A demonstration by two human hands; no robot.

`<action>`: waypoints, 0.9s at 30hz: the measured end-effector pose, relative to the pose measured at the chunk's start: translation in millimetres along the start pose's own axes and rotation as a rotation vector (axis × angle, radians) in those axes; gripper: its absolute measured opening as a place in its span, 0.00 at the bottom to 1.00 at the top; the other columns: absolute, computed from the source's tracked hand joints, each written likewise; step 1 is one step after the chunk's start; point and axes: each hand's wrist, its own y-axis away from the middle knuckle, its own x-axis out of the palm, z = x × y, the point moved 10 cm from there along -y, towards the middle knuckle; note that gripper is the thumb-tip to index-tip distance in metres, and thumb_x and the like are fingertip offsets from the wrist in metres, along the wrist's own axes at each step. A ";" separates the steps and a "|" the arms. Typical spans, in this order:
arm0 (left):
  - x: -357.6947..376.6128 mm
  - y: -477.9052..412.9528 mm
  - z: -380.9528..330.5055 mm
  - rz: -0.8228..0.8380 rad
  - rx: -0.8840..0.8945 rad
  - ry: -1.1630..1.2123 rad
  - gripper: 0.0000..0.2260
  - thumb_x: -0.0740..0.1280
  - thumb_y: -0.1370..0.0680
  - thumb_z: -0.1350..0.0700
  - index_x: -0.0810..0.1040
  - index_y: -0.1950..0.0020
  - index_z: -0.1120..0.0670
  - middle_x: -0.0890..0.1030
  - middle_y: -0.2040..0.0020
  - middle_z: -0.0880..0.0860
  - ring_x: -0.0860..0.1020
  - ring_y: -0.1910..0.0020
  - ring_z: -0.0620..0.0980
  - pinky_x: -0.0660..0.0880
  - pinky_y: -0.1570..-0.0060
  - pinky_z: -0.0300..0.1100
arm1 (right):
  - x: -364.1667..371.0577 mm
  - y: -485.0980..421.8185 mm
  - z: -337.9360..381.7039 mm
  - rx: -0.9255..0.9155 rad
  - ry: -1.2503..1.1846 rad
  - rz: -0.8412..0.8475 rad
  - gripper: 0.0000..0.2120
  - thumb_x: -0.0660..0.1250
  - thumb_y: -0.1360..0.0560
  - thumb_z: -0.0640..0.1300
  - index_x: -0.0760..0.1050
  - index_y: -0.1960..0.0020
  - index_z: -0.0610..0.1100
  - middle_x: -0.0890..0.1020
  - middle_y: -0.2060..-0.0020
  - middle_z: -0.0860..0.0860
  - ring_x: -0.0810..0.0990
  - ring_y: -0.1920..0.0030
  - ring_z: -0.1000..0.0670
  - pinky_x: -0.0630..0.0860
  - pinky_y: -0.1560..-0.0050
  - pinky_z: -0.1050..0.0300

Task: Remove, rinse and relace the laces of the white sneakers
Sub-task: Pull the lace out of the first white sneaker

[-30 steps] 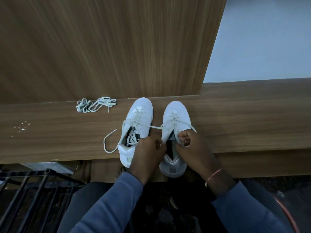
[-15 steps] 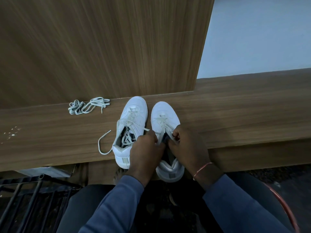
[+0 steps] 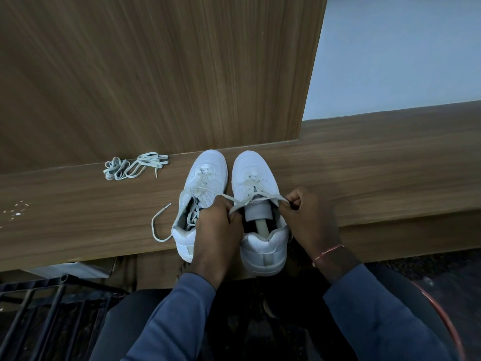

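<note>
Wood table [image 3: 364, 183] is carrying the sneakers [image 3: 256, 175], toes pointing away. Both the left hand [image 3: 218, 225] and right hand [image 3: 308, 217] are pinching one lace [image 3: 272, 196] end each, lace running taut sideways off the right one (tongue [image 3: 259, 212] is sitting between the fingers [image 3: 295, 198]).

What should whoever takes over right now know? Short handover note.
Left hand: grip pinches one end of the lace of the right sneaker.
Right hand: pinches the other end; both ends drawn apart.
Both sneakers stand side by side on the wooden ledge, toes toward the panel.
Right sneaker: laced through the front eyelets only.
Left sneaker: slack lace, one end trailing on the ledge.
Loose lace bundle lies further left.
Done/left: neither shoe fully laced; unlacing or relacing can't be told here.
</note>
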 end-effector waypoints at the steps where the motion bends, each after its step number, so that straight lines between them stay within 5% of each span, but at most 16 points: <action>1: -1.0 -0.3 -0.1 -0.011 -0.001 0.004 0.02 0.64 0.25 0.61 0.74 0.58 0.59 0.76 0.70 0.52 0.72 0.69 0.52 0.58 0.70 0.40 | -1.5 0.5 1.0 -0.006 -0.002 -0.014 0.05 0.71 0.28 0.47 0.78 0.61 0.49 0.80 0.69 0.57 0.79 0.66 0.54 0.74 0.63 0.56; 5: 0.7 1.6 -1.1 -0.013 0.029 -0.033 0.02 0.64 0.25 0.61 0.73 0.58 0.57 0.76 0.69 0.52 0.72 0.69 0.53 0.57 0.70 0.41 | 2.6 6.3 5.2 -0.037 -0.017 -0.016 0.04 0.72 0.29 0.46 0.79 0.60 0.47 0.81 0.69 0.55 0.80 0.66 0.53 0.77 0.62 0.52; 9: 11.2 10.7 3.5 0.062 0.014 -0.011 0.03 0.66 0.26 0.57 0.74 0.60 0.53 0.74 0.71 0.46 0.71 0.72 0.44 0.61 0.72 0.37 | 14.0 6.2 2.7 0.000 -0.039 0.090 0.06 0.73 0.31 0.49 0.78 0.58 0.49 0.80 0.68 0.56 0.80 0.65 0.55 0.79 0.59 0.52; 13: 12.3 13.3 4.8 0.054 0.020 0.014 0.06 0.68 0.28 0.54 0.73 0.60 0.53 0.76 0.71 0.48 0.73 0.71 0.47 0.65 0.70 0.41 | 28.7 8.1 5.6 0.013 -0.175 0.267 0.15 0.73 0.29 0.54 0.75 0.45 0.53 0.80 0.64 0.56 0.79 0.61 0.58 0.76 0.56 0.58; 19: 10.7 17.6 -0.4 0.057 0.016 0.070 0.16 0.68 0.25 0.52 0.66 0.41 0.49 0.75 0.70 0.46 0.74 0.70 0.46 0.65 0.72 0.39 | 28.9 0.3 -6.2 0.055 -0.193 0.404 0.12 0.65 0.22 0.55 0.82 0.52 0.49 0.85 0.60 0.52 0.81 0.59 0.57 0.74 0.55 0.61; 23: 13.3 21.0 -0.7 0.093 0.011 0.140 0.32 0.67 0.26 0.53 0.57 0.26 0.42 0.77 0.68 0.46 0.76 0.68 0.42 0.73 0.65 0.41 | 50.5 -0.9 -16.9 0.091 -0.255 0.525 0.18 0.61 0.20 0.44 0.73 0.31 0.53 0.81 0.41 0.53 0.81 0.45 0.55 0.75 0.47 0.60; 25: 13.9 20.6 -2.2 0.094 0.034 0.091 0.29 0.67 0.25 0.53 0.63 0.26 0.43 0.77 0.64 0.45 0.75 0.66 0.41 0.69 0.65 0.38 | 60.4 -4.3 -16.2 0.188 -0.493 0.529 0.20 0.64 0.24 0.45 0.72 0.32 0.54 0.81 0.39 0.52 0.82 0.49 0.59 0.77 0.49 0.61; 27: 13.6 20.5 -4.4 0.088 0.054 0.010 0.22 0.67 0.25 0.54 0.71 0.31 0.48 0.76 0.57 0.46 0.75 0.60 0.44 0.65 0.61 0.36 | 60.0 -14.1 -15.6 0.245 -0.606 0.457 0.17 0.64 0.25 0.45 0.77 0.36 0.52 0.83 0.43 0.51 0.83 0.47 0.51 0.79 0.43 0.51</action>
